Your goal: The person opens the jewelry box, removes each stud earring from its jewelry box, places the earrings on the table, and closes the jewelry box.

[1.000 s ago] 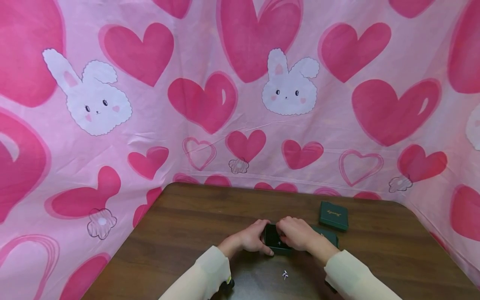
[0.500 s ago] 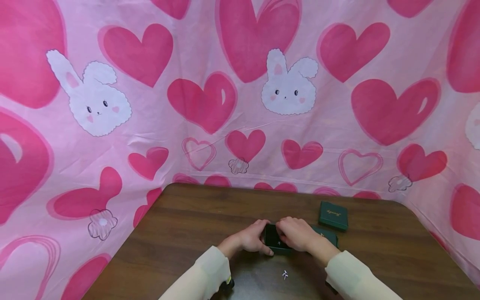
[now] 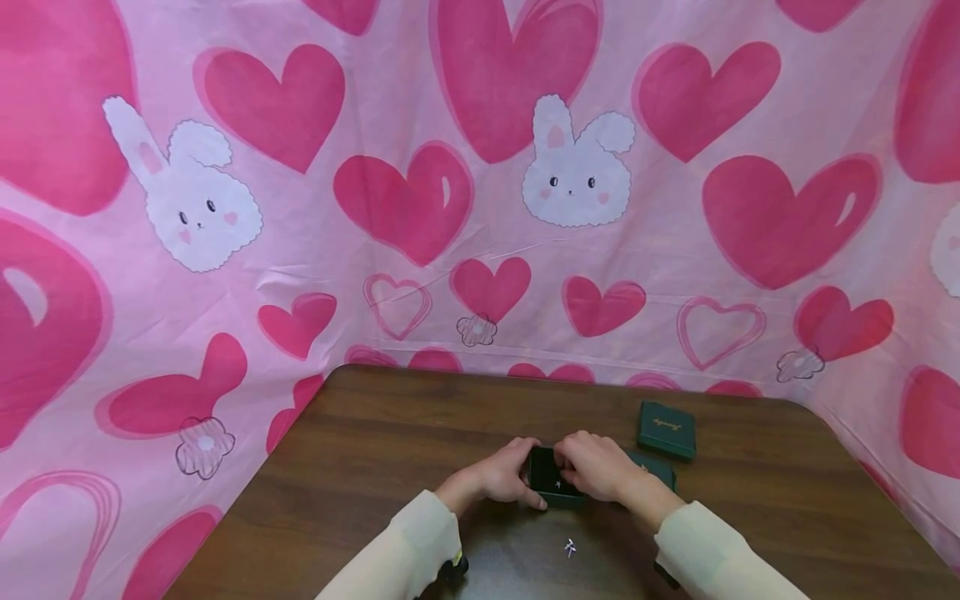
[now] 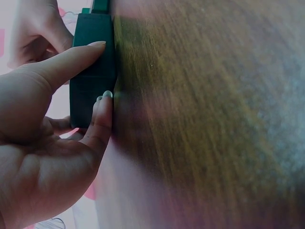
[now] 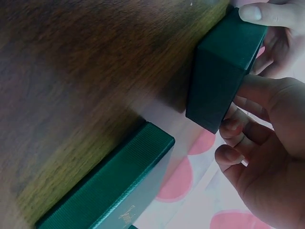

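Note:
A small dark green jewelry box (image 3: 564,501) with a black inside stands uncovered on the table. My left hand (image 3: 501,477) grips its left end; the left wrist view shows the thumb (image 4: 90,55) flat along one wall and the other fingers at the end. Over the right side of the box, my right hand (image 3: 597,469) reaches in with curled fingers. Its thumb and index tips are hidden behind the box wall in the right wrist view, so I cannot tell what they hold. A tiny silvery piece (image 3: 557,483) shows against the black inside.
Small silvery pieces (image 3: 570,547) lie on the wooden table (image 3: 420,417) in front of the box. A green box (image 3: 666,429) with gold lettering sits at the back right. Another green piece (image 3: 654,468) is partly covered by the right hand. A patterned pink cloth (image 3: 420,208) hangs behind.
The right hand shifts very slightly over the box opening. The left hand and the box keep their places.

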Tool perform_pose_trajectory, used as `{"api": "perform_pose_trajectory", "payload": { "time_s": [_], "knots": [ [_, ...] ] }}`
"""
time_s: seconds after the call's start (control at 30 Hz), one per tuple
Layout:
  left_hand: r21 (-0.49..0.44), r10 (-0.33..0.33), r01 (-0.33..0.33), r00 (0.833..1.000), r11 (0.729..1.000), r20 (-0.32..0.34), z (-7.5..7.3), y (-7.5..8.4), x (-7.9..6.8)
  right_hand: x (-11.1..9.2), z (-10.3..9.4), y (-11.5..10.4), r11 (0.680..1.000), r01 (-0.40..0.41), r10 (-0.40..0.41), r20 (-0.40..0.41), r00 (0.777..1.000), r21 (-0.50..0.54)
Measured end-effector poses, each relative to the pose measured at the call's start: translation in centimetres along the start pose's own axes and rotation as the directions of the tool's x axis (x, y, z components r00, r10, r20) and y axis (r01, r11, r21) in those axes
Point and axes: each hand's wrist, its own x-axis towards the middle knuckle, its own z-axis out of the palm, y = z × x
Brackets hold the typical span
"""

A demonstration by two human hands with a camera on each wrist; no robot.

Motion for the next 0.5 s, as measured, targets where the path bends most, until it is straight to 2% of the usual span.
{"api": "perform_pose_trajectory", "payload": {
  "time_s": [0.3,0.5],
  "knots": [
    [0.008,0.01,-0.01,1.0,1.0,-0.001,0.01,0.06,0.16,-0.15,0.12,0.19,0.999,-0.033,0.033,0.0,0.999,0.024],
    [-0.003,-0.007,0.007,1.0,1.0,-0.008,0.04,0.33,0.05,-0.43,0.14,0.22,0.999,-0.025,0.025,-0.017,1.0,0.024]
  ]
}}
